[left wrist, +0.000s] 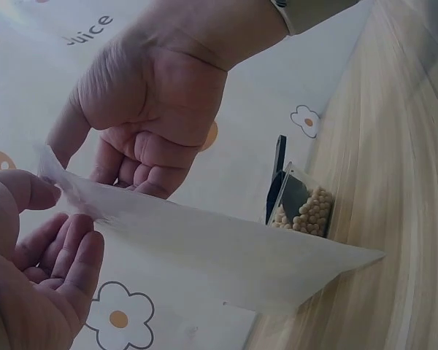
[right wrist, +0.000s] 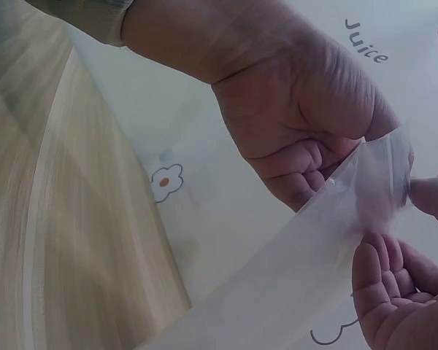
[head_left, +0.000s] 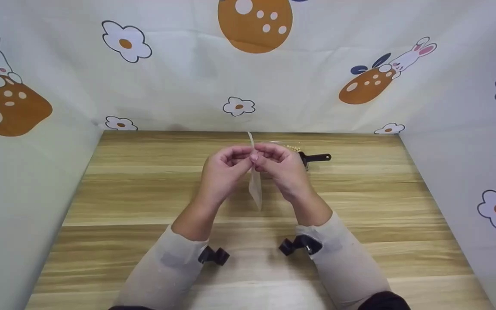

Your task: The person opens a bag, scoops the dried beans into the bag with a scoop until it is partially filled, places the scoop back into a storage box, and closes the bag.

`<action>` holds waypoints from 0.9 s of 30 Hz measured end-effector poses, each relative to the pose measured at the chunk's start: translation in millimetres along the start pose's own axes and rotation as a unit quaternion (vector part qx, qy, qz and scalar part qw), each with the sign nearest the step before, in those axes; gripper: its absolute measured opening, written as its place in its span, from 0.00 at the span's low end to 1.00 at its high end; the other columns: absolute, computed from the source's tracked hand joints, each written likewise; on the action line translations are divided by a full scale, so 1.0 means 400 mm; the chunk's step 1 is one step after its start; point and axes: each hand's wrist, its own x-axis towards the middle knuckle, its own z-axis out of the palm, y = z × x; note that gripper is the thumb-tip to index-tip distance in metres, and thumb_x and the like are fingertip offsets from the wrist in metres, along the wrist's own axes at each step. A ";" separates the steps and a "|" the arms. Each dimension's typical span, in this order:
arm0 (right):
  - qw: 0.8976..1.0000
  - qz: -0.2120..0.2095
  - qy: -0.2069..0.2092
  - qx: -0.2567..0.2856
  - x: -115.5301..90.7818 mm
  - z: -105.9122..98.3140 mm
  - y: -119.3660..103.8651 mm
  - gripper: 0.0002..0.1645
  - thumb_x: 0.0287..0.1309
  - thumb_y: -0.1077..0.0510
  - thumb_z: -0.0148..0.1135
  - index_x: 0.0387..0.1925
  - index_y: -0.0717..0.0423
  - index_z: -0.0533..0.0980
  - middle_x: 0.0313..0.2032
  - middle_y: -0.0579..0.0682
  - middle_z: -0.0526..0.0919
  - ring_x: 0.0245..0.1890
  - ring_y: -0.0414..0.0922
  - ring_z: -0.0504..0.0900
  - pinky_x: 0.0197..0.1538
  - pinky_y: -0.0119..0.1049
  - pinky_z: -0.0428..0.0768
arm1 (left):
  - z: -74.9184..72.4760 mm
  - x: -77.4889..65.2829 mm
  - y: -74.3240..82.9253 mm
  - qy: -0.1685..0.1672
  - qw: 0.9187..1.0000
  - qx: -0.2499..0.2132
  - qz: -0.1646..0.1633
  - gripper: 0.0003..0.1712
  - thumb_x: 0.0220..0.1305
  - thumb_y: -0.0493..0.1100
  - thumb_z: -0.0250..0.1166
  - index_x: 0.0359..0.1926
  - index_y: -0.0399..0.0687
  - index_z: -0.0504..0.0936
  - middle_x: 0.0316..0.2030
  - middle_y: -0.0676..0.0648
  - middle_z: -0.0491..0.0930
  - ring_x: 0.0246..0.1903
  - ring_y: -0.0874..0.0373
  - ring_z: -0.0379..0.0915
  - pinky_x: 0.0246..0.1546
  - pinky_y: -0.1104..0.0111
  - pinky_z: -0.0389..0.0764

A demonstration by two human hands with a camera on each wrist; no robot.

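A translucent plastic bag (head_left: 255,191) hangs edge-on between my two hands, its lower part reaching down toward the table. My left hand (head_left: 222,174) pinches its top edge with thumb and fingertips from the left. From the right, my right hand (head_left: 289,172) pinches the same edge, and the thumbs meet there. In the left wrist view the bag (left wrist: 226,251) looks flat, with nothing visible inside. The right wrist view shows its gathered top (right wrist: 383,171) between both hands' fingers. I cannot tell whether its mouth is parted.
Behind my right hand stands a clear box of pale round beans (left wrist: 314,211), mostly hidden in the head view. A black scoop, its handle (head_left: 318,157) pointing right, is at the box. Printed cloth walls (head_left: 179,86) enclose the wooden table (head_left: 123,193) at the back and sides.
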 end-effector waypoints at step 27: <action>1.000 0.007 0.001 -0.020 0.000 0.005 0.001 0.24 0.62 0.77 0.66 0.61 0.73 0.80 0.35 0.45 0.89 0.37 0.39 0.88 0.44 0.30 0.92 | 0.001 0.000 0.002 0.008 1.000 0.007 -0.024 0.17 0.64 0.41 0.77 0.53 0.43 0.90 0.42 0.45 0.89 0.40 0.57 0.84 0.41 0.74 0.88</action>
